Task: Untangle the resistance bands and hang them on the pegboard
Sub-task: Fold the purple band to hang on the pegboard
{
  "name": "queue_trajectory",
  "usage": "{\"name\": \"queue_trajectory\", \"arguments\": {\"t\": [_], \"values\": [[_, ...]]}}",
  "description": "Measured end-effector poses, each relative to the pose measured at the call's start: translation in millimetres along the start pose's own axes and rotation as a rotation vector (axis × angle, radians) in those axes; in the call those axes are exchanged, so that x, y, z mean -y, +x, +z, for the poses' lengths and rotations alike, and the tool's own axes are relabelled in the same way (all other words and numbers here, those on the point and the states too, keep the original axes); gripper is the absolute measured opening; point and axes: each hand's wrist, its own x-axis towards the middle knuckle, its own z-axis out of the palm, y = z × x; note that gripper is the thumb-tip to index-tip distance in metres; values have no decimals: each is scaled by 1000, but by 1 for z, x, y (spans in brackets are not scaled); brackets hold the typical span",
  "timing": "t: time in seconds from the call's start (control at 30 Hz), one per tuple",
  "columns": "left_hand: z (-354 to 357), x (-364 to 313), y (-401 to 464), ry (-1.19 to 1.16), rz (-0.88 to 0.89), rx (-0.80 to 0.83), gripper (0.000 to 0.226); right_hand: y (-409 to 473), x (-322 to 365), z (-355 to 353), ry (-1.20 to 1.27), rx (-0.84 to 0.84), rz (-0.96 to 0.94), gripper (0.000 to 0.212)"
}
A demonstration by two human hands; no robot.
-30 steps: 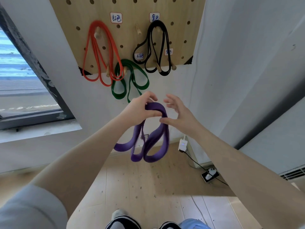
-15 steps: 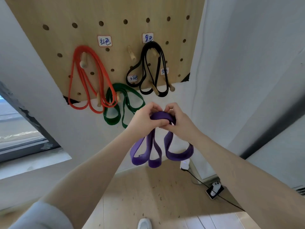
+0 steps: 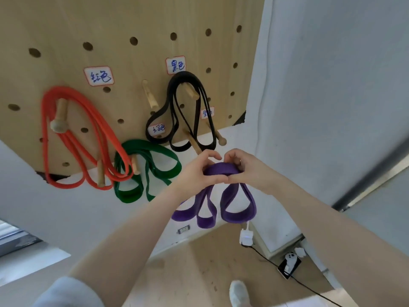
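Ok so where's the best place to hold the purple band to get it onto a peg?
Probably the gathered top of the purple band, where the left hand and right hand already pinch it. The loops hang free below, so a grip from either side keeps the arch open to slip over the bare peg just above.

We see four bands: purple band (image 3: 238, 202), green band (image 3: 150, 160), orange-red band (image 3: 73, 138), black band (image 3: 183, 111). Pegboard (image 3: 124, 23) is pale wood with dark round holes; pegs same wood tone. Labels (image 3: 99, 76) white, red border, blue handwriting. Wall white, floor light wood, sleeve (image 3: 68, 293) pale grey.
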Motion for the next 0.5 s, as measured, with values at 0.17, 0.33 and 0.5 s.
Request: {"name": "queue_trajectory", "arguments": {"t": [0.17, 0.33, 0.5], "values": [[3, 2, 35, 296, 77, -83, 48, 37, -12, -30, 102, 23, 38, 34], [6, -17, 76, 739, 191, -323, 41, 70, -25, -69, 128, 129, -6, 35], [9, -3, 98, 817, -256, -394, 50, 101, -28, -83, 102, 249, -65, 37]]}}
